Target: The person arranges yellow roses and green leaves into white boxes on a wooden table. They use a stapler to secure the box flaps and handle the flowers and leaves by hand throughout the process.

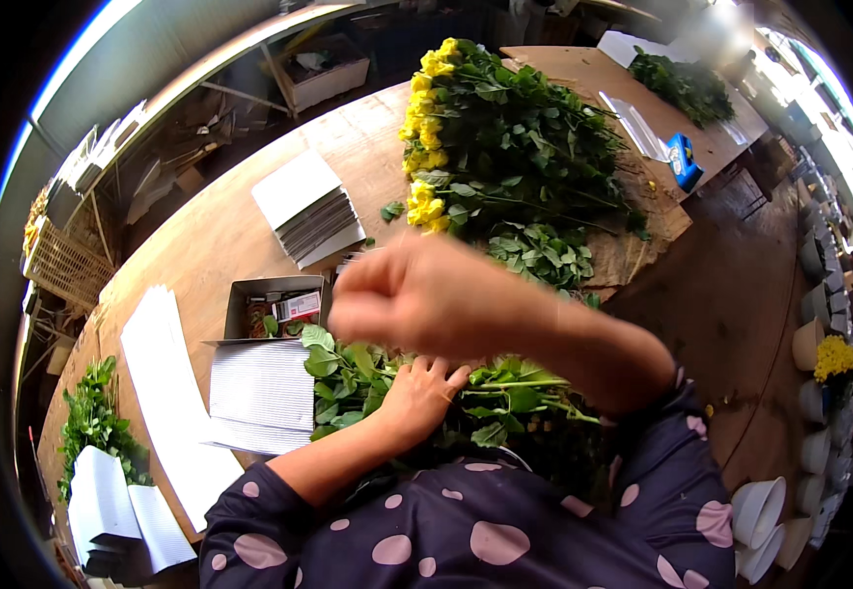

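My left hand (419,401) lies over a bunch of green leafy stems (524,388) at the table's near edge, its fingers curled over the stems; the flower heads of this bunch do not show. Above it my right hand (397,294) is raised, blurred by motion and closed like a fist. Whatever it may hold is hidden. Left of the hands lies a sheet of white corrugated cardboard (262,396). Behind that is a dark open box (247,312) with small items and a red-and-white packet (299,306) in it.
Cut yellow roses (426,137) with long leafy stems lie in a big pile at the back. A stack of cardboard sheets (299,201) and long white paper (166,393) lie on the left. A wrapped bunch (102,422) is far left, a blue object (683,162) far right. White buckets (758,510) line the right.
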{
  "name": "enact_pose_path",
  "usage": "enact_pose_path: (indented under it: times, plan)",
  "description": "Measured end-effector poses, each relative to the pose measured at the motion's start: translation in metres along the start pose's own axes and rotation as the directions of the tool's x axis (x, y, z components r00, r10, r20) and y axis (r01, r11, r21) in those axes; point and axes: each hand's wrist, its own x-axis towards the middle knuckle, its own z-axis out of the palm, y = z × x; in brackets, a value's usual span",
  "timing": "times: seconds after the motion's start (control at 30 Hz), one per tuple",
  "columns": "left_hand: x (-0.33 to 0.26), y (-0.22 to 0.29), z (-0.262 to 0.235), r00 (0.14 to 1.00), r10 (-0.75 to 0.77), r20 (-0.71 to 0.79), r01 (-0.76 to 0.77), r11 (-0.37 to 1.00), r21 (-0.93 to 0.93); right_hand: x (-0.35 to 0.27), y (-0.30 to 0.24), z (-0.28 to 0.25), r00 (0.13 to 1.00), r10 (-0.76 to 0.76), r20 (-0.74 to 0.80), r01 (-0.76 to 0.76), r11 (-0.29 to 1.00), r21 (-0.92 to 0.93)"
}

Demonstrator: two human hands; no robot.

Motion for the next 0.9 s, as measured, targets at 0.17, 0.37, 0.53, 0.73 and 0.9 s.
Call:
enact_pose_path:
  times: [0.17, 0.37, 0.53, 0.73, 0.9]
  plan:
    - [-0.002, 0.0, -0.027, 0.991, 0.103, -0.082, -0.111, 0.99, -0.093, -0.012, 0.208, -0.127, 0.872, 0.488, -0.019, -0.473, 0.854, 0.216]
    - [0.005, -0.004, -0.025, 1.0, 0.017, 0.001, -0.017, 0.984, -0.178, -0.206, 0.374, 0.07, 0.896, 0.429, 0.117, -0.398, 0.657, 0.64]
    - [0.021, -0.004, 0.011, 0.999, -0.03, 0.014, 0.031, 0.999, -0.036, -0.148, 0.209, 0.126, 0.901, 0.289, -0.323, -0.224, 0.949, 0.223]
    - [0.048, -0.009, 0.049, 0.997, 0.0, -0.075, 0.007, 0.996, 0.093, -0.108, 0.146, 0.117, 0.915, 0.112, -0.387, -0.083, 0.992, 0.09]
    - [0.054, -0.011, 0.068, 0.998, -0.054, -0.023, 0.056, 0.995, 0.084, -0.099, 0.118, 0.116, 0.925, -0.004, -0.379, -0.012, 0.999, -0.039]
